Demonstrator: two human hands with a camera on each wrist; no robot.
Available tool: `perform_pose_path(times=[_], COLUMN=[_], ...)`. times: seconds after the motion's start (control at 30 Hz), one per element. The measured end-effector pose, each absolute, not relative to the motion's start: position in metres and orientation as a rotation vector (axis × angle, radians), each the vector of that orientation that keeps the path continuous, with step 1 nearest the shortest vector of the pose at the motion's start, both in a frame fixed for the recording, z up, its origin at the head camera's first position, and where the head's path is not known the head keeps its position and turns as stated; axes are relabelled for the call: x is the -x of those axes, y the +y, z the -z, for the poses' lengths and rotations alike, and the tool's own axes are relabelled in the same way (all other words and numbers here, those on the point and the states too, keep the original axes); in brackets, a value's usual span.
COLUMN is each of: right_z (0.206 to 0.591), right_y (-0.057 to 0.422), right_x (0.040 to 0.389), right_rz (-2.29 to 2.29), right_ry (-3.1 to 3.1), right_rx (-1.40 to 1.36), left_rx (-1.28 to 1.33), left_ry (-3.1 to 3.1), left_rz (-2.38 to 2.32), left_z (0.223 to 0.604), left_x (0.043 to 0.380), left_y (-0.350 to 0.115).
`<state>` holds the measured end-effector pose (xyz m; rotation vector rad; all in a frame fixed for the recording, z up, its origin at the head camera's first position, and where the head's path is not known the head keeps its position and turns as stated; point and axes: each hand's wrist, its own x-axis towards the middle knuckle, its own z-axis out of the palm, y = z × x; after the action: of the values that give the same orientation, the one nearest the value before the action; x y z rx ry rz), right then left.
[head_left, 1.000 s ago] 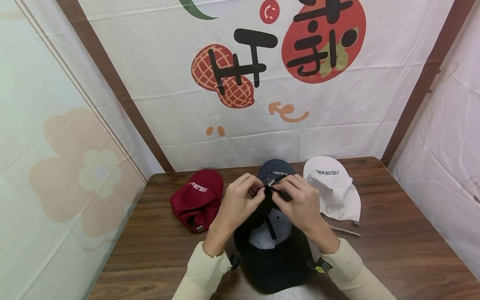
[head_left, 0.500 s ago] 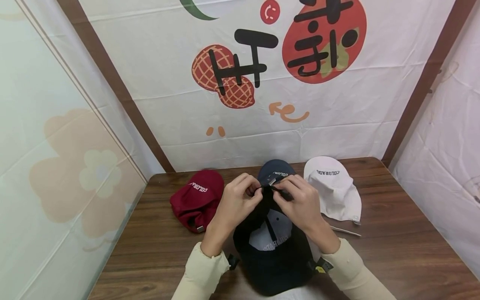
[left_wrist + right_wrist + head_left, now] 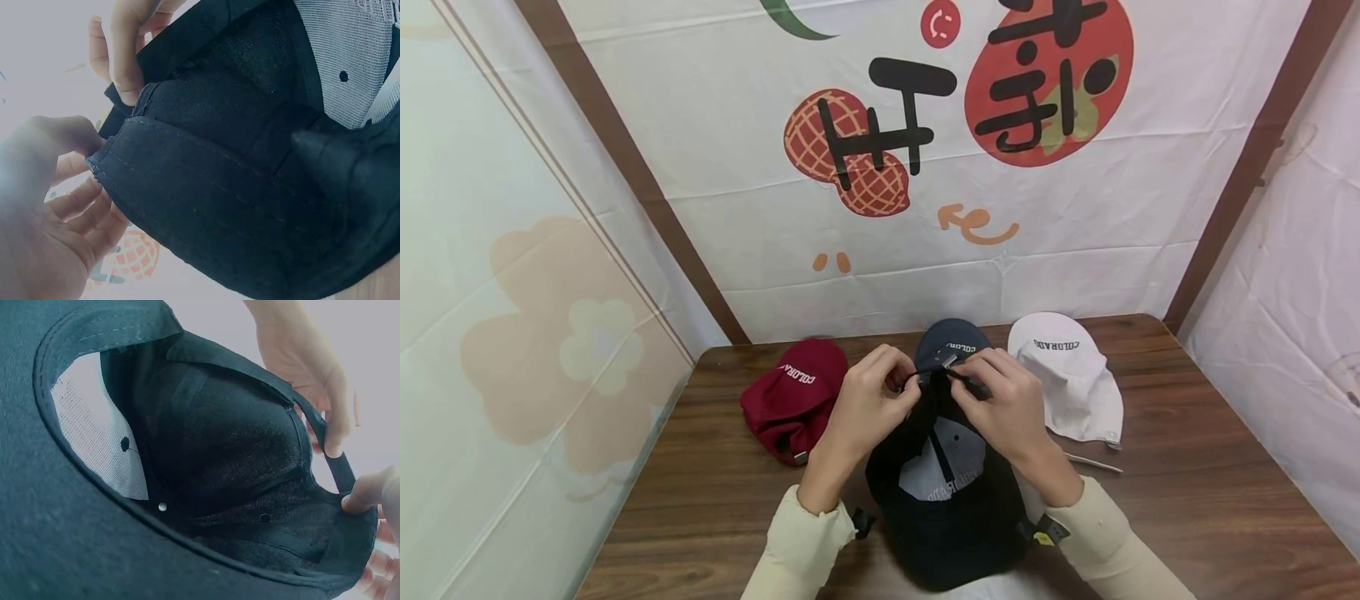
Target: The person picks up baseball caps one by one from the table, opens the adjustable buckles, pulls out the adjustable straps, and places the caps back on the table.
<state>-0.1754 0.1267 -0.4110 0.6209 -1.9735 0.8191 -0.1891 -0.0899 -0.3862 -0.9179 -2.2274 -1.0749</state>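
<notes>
A black baseball cap (image 3: 955,542) is held with its inside facing up, its brim toward the person and its back strap at the far end. My left hand (image 3: 872,396) pinches one side of the back opening between thumb and fingers. On the other side my right hand (image 3: 1000,400) pinches the cap's edge by the strap (image 3: 340,474). A small shiny buckle (image 3: 950,361) shows close to the right fingertips. The pale mesh lining (image 3: 100,425) behind the front panel is visible inside the crown.
On the wooden table (image 3: 685,500) a dark red cap (image 3: 793,400) lies at left. Behind the hands sits a navy cap (image 3: 951,333), partly hidden. A white cap (image 3: 1063,375) is at right, with a thin pale stick (image 3: 1093,462) near it. A printed cloth (image 3: 737,250) hangs behind.
Both hands have drawn slightly apart, the left hand shifting a little left, so more of the strap shows between the fingertips. The other caps stay put.
</notes>
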Motion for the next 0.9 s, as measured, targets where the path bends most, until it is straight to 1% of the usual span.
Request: perform_pose_path(times=[0.53, 0.9], right_z=[0.409, 0.407], right_y=[0.124, 0.122], right_x=[0.173, 0.171], right_rz=[-0.786, -0.767], right_ry=[-1.975, -1.994], right_rx=[-0.639, -0.611], left_rx=[0.971, 0.943], left_ry=[-2.235, -2.217], left_rz=[0.986, 0.895], left_z=[0.384, 0.384], left_x=[0.185, 0.184], left_y=[-0.078, -0.077])
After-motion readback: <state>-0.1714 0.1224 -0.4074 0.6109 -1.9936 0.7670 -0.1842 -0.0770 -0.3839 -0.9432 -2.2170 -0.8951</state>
